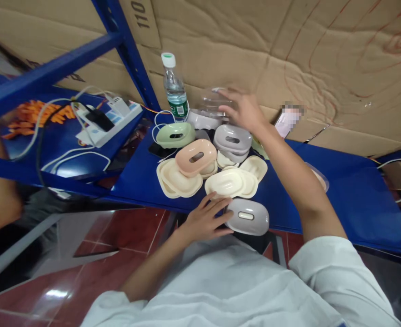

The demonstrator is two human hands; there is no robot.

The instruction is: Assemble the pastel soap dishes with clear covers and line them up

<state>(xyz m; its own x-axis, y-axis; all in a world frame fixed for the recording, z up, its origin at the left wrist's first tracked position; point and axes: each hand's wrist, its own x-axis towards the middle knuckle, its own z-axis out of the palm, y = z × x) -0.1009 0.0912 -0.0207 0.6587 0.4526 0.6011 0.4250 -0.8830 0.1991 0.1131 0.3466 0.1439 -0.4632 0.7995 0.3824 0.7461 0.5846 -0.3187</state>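
A pile of oval plastic soap-dish parts lies on the blue shelf [357, 190]. My left hand [205, 219] rests at the shelf's front edge, fingers stretched out and touching a grey oval lid [250, 217]. My right hand [243, 110] reaches to the back of the pile, fingers curled on a clear plastic piece [212, 97] above a grey dish [203, 119]. Nearby lie a pink dish [195, 157], a green dish [175, 134], a stacked grey dish [233, 138] and several cream trays [229, 182].
A water bottle [174, 88] stands behind the pile against the cardboard wall [289, 54]. A white power strip [110, 119] with cables and orange pieces [33, 113] lie on the left shelf. Blue rack posts [125, 50] rise on the left. Red floor tiles show below.
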